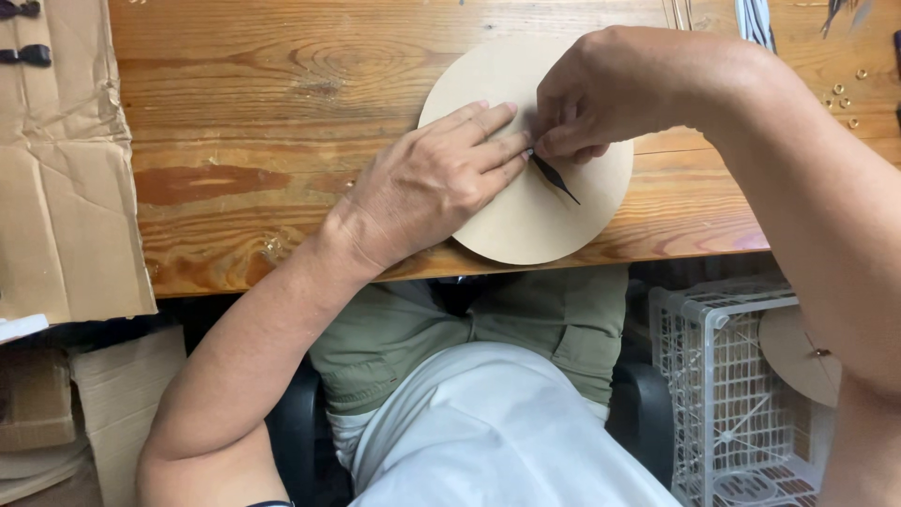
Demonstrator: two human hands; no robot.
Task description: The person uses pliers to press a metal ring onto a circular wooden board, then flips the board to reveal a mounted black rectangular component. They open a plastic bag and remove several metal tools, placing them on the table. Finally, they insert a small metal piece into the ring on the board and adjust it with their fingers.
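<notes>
A round tan disc (544,221) lies flat on the wooden table (244,150), near its front edge. My left hand (432,183) rests palm down on the disc's left side, fingers stretched toward the centre. My right hand (601,94) reaches in from the right and pinches with its fingertips at the disc's centre, where a thin black pointed hand (556,178) is attached and points down to the right. The fingertips of both hands meet at that centre point.
Flattened cardboard (61,178) covers the table's left end. Several small brass rings (845,94) lie at the table's far right. Below the table on the right stands a white wire crate (723,394) holding another tan disc (798,352). Cardboard boxes (84,404) sit lower left.
</notes>
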